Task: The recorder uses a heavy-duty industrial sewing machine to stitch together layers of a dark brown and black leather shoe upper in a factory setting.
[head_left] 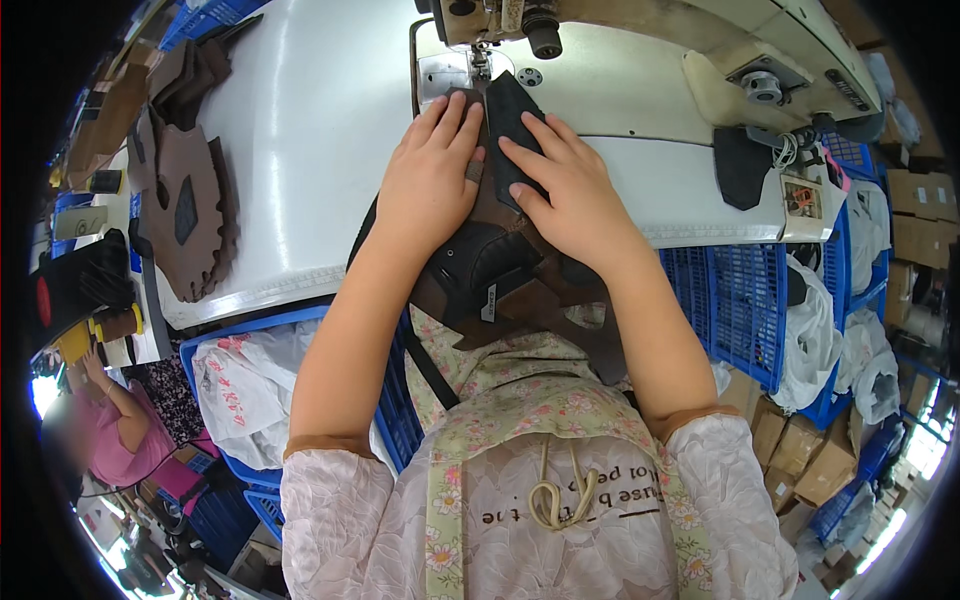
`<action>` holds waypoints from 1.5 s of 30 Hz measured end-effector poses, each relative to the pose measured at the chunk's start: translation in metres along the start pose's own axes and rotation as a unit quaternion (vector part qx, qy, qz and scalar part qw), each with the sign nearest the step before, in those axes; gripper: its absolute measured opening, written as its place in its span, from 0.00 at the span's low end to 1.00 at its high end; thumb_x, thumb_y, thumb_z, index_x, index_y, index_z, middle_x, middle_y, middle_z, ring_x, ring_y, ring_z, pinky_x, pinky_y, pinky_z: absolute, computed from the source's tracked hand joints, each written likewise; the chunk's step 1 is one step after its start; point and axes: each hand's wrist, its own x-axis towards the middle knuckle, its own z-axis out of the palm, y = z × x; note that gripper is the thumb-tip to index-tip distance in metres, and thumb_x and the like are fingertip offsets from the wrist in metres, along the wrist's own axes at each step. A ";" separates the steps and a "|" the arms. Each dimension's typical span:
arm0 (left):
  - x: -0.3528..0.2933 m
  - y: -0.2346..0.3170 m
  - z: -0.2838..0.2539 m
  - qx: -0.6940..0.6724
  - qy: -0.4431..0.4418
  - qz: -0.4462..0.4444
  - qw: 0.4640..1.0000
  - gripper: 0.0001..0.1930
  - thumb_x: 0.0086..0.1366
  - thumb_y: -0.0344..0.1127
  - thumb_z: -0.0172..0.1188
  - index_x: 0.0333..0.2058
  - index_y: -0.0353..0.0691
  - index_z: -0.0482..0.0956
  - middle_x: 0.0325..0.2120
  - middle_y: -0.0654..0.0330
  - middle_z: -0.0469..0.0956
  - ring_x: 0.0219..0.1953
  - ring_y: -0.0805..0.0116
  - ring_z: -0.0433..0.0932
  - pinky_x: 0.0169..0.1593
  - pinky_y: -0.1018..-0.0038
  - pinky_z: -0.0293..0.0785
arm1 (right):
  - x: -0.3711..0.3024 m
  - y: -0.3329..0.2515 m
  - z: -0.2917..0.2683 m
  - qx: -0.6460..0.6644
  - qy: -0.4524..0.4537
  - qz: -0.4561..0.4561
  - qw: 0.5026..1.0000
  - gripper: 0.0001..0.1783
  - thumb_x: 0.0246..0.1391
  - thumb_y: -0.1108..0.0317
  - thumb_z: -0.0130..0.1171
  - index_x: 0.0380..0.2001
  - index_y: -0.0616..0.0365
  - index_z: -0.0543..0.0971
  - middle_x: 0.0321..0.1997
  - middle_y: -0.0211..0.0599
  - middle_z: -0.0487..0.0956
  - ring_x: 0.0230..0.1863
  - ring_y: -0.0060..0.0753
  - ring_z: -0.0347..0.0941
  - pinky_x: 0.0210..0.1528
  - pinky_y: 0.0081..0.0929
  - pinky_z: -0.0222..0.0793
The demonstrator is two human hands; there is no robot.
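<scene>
A dark brown and black leather piece point(480, 255) made of several sewn panels lies on the sewing table and hangs over its front edge toward my lap. My left hand point(432, 175) rests flat on its left part, fingers stretched toward the presser foot point(481, 66). Across from it, my right hand point(570, 190) presses a black pointed panel point(512, 115) with spread fingers. The panel's tip reaches close to the foot of the sewing machine point(600, 85). Whether the needle is in the leather cannot be made out.
Brown leather pieces point(190, 220) are stacked on the table's left side. A black cut piece point(742, 168) lies at the right. Blue crates point(735, 300) and a white bag point(250, 390) stand below the table edge. Another person point(125, 430) sits at the far left.
</scene>
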 end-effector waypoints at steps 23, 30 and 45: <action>0.001 0.004 -0.002 -0.006 -0.019 -0.011 1.000 0.28 0.61 0.29 0.56 0.62 0.41 0.69 0.65 0.49 0.65 0.67 0.46 0.61 0.67 0.58 0.61 | -0.001 -0.002 -0.003 -0.012 -0.008 -0.022 1.000 0.24 0.54 0.65 0.60 0.57 0.52 0.78 0.69 0.45 0.66 0.71 0.52 0.56 0.70 0.48 0.52; 0.006 -0.002 -0.001 -0.007 -0.007 -0.002 1.000 0.25 0.62 0.30 0.57 0.60 0.43 0.72 0.62 0.46 0.67 0.66 0.47 0.63 0.66 0.58 0.63 | 0.005 0.000 -0.001 -0.005 -0.005 -0.027 1.000 0.24 0.54 0.65 0.60 0.56 0.53 0.78 0.68 0.46 0.67 0.70 0.53 0.57 0.69 0.48 0.53; 0.022 -0.015 0.005 -0.027 0.000 0.004 1.000 0.23 0.65 0.30 0.56 0.59 0.46 0.74 0.63 0.45 0.65 0.66 0.44 0.63 0.66 0.57 0.63 | 0.022 0.006 0.001 -0.012 0.007 -0.023 1.000 0.24 0.54 0.64 0.60 0.56 0.52 0.78 0.67 0.45 0.69 0.69 0.52 0.59 0.69 0.47 0.53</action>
